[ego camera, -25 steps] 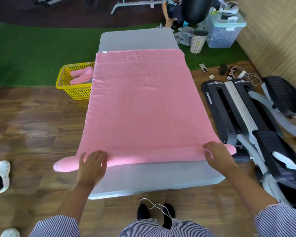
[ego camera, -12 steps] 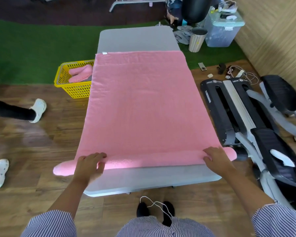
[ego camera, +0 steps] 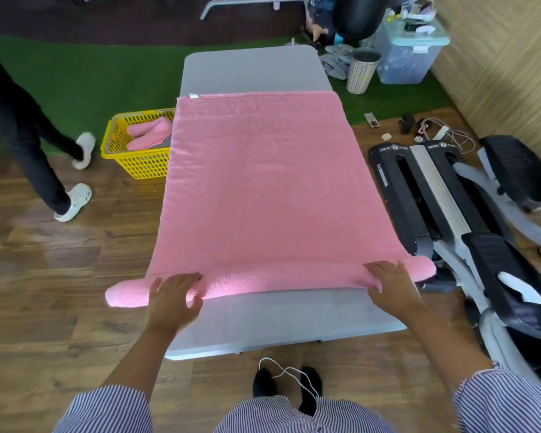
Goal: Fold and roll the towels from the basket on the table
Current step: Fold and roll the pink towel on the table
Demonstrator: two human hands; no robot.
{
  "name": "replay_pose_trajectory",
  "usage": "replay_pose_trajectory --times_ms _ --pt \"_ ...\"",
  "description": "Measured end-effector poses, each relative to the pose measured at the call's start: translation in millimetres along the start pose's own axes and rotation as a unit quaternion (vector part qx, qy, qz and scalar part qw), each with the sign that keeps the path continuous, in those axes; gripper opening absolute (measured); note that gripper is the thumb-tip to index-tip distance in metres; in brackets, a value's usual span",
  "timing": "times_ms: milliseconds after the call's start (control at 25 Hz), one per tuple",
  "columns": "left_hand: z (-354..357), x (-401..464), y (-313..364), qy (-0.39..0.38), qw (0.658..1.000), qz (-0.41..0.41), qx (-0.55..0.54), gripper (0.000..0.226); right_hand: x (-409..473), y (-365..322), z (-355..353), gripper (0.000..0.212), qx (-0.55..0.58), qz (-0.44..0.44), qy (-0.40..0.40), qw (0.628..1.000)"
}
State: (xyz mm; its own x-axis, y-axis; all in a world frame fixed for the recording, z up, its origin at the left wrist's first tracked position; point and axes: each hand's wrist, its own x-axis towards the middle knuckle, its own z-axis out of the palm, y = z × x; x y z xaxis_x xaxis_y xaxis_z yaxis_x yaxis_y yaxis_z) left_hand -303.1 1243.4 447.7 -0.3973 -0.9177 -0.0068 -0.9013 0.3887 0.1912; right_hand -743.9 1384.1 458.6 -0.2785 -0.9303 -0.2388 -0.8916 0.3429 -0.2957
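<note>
— Towel (ego camera: 263,189) first: where does it lie?

— The pink towel is spread flat along the grey table (ego camera: 250,68), covering most of the top; its far hem, with a small white tag, stops short of the table's far end, so a bare grey strip shows there; the near edge is rolled into a tube running across the table, and both ends of that tube stick out past the table's sides.

— And your hands?

— My left hand (ego camera: 173,300) lies palm down on the roll near its left end, fingers spread and fairly straight, pressing on it rather than wrapping it; my right hand (ego camera: 389,284) does the same near the right end, fingers flat over the top of the roll; neither one grips anything.

— The basket?

— The yellow basket (ego camera: 138,164) stands on the wooden floor just beside the table's left edge; more pink towels (ego camera: 147,135) lie inside it.

— What else is around you?

— A black and grey exercise machine (ego camera: 450,214) sits on the floor to my right; a pale bin (ego camera: 361,71) and a clear storage box (ego camera: 406,54) stand beyond the table's far right corner; a person in dark trousers and white shoes (ego camera: 72,201) is on my left.
</note>
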Motion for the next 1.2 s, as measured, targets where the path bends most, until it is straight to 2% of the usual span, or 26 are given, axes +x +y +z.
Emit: replay_pose_trajectory --times_ms 160,320,480,640,760,880,920,1040,1080,1120,1200 --pt "-3 -7 4 0.019 1.000 0.006 0.016 0.046 -3 6 -1 0.035 0.007 -0.003 -0.001 1.000" --pt "-6 0 -1 0.036 0.999 0.034 0.018 0.042 3 7 -8 0.036 0.002 -0.017 -0.022 1.000" --pt "-12 9 1 0.049 0.998 0.007 0.024 0.040 11 8 -10 0.030 -0.013 -0.009 0.077 0.997" --pt "-1 6 -2 0.013 1.000 0.020 -0.014 0.045 7 7 -2 0.039 0.019 0.022 0.022 0.999" --pt "0 5 -3 -0.005 1.000 0.014 -0.011 0.051 5 5 -8 0.054 -0.023 0.011 -0.012 1.000" --pt "-5 4 5 0.029 0.999 0.027 -0.001 0.032 1 3 -8 0.047 -0.034 0.025 0.012 0.999" --pt "-8 3 7 0.019 0.999 0.032 0.002 0.030 -1 2 -7 0.042 -0.029 0.039 0.016 0.999" --pt "-14 8 4 -0.068 0.998 -0.006 -0.014 0.052 -4 3 -10 0.035 -0.023 0.064 -0.026 0.997" --pt "-17 10 2 -0.072 0.997 -0.002 -0.020 0.052 -3 5 -12 0.038 -0.030 0.061 -0.042 0.997" --pt "-18 12 0 -0.052 0.998 0.016 -0.013 0.049 -1 6 -14 0.043 -0.035 0.053 -0.041 0.997" --pt "-19 14 -2 0.019 0.999 0.030 0.012 0.030 4 8 -12 0.042 -0.038 0.026 0.016 0.999"
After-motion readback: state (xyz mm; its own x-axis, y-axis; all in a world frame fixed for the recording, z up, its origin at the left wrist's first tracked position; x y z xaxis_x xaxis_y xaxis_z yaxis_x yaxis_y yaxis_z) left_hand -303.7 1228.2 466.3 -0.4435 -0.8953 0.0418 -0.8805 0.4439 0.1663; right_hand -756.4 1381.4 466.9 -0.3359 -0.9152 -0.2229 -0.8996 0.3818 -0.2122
